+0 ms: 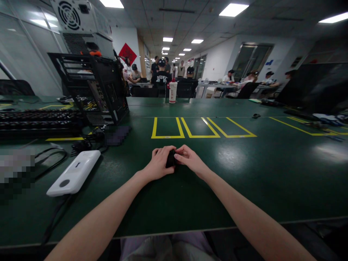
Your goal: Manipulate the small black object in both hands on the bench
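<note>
My left hand [160,163] is wrapped round a small black object [170,158] just above or on the green table [176,203]. The object looks blocky, and its kind does not show because the fingers cover most of it. From the other side, my right hand [188,158] meets it with thumb and fingertips pinched at its right edge. Whether that pinch holds the object itself or a small part of it, I cannot tell. Beyond both hands, yellow tape outlines [168,137] mark the tabletop.
A white device [74,174] with a cable lies to the left. Behind it stands a black open computer case [108,90] with a metal power supply [81,21] on top. A white cup [173,92] stands at the far edge. People sit at tables beyond.
</note>
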Demonstrator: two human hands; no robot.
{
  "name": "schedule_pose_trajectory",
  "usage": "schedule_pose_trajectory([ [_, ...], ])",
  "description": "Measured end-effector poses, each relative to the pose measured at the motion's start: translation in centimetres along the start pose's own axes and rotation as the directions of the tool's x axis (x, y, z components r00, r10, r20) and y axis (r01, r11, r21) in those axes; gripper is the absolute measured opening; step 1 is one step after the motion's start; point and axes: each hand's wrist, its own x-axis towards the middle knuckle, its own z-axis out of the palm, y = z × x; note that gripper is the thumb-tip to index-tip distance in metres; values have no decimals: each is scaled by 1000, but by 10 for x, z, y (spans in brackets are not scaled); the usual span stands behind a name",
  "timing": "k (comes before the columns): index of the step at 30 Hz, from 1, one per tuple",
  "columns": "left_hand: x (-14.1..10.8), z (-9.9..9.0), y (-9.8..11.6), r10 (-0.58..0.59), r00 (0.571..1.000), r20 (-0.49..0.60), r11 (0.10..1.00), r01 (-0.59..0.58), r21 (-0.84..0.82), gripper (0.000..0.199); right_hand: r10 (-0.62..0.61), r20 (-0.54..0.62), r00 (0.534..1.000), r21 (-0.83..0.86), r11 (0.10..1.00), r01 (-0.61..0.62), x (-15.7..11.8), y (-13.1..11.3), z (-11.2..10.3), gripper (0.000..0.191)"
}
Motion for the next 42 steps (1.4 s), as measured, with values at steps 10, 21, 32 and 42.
schedule_pose_trajectory([
  [10, 1, 4, -1, 0, 1000, -18, 1000, 0, 4, 61, -34, 58, 998, -31, 999, 36, 4, 5, -3, 29],
  [21, 1, 5, -3, -21, 1000, -15, 1000, 21, 3, 61, 43, 19, 999, 4, 999, -43, 3, 5, 1, 29],
  [32, 1, 4, -3, -27, 1000, -7, 1000, 27, -8, 62, 46, 61, 997, -1, 999, -46, -3, -4, 0, 27],
  [42, 2, 5, -3, -23, 1000, -19, 1000, 23, 6, 61, 20, 54, 998, -33, 999, -18, 0, -1, 0, 28],
])
